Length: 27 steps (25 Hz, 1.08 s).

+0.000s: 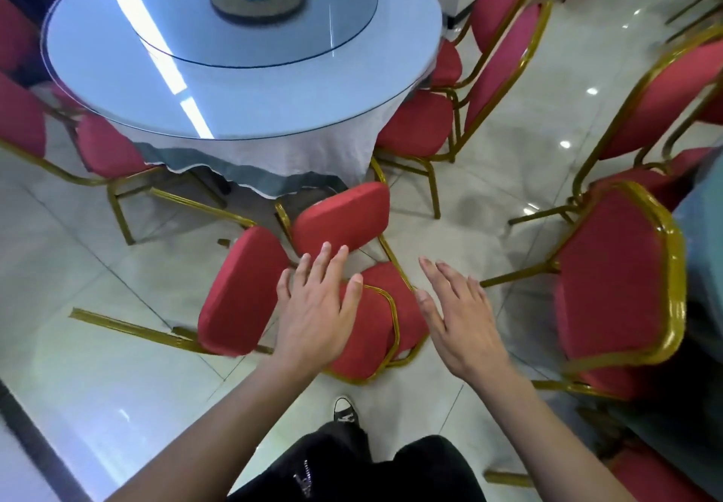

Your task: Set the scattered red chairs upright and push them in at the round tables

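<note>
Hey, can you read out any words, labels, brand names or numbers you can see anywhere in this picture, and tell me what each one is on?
No text can be read anywhere in this view.
The black sneaker has a pale mark on its toe, too small and blurred to read.
The black trousers show only a metal zipper, no lettering.
The red chairs, such as the tipped chair, and the round table carry no labels.

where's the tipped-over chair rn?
Head view, lower centre: the tipped-over chair lies on the floor tiles just in front of the round table, under the left hand, with the right hand beside it.
</note>
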Available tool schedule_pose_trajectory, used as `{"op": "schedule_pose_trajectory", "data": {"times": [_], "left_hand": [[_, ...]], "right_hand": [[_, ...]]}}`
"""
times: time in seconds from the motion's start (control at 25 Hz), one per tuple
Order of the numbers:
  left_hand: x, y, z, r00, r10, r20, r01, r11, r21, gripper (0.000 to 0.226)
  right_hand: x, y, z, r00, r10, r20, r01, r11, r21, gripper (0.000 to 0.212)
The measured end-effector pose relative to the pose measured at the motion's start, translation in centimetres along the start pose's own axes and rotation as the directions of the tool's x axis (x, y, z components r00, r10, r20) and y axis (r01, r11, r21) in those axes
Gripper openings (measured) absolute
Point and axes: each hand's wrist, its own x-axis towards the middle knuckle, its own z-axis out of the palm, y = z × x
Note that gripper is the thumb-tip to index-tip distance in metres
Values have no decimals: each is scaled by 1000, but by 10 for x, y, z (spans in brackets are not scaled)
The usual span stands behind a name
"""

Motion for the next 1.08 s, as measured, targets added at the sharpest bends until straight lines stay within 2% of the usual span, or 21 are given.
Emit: {"op": "schedule_pose_trajectory", "data": {"times": [0.16,0.32,0.44,0.52,0.72,0.88,1.08], "left_hand": [[5,-7,20,997,-74,13,74,996,-58,73],[2,-31,45,954,-290,77,294,955,-43,69],[3,-43,67,906,-424,-15,419,900,-123,73],[5,-42,92,864,-501,-49,486,855,-178,67],[25,-20,200,730,-683,10,660,702,-269,62],[51,-17,302,639,-767,53,738,593,-321,63],[85,-62,443,522,-845,113,814,455,-361,67]], "right_hand": [[16,12,5,995,-24,93,28,999,-42,61],[49,16,18,965,-149,216,174,980,-101,60],[85,25,31,916,-259,305,303,947,-107,59],[109,38,42,877,-318,359,368,926,-81,58],[183,90,107,774,-403,489,468,883,-13,58],[230,146,185,687,-455,566,556,831,-8,59],[281,220,309,658,-437,613,589,806,-56,60]]}}
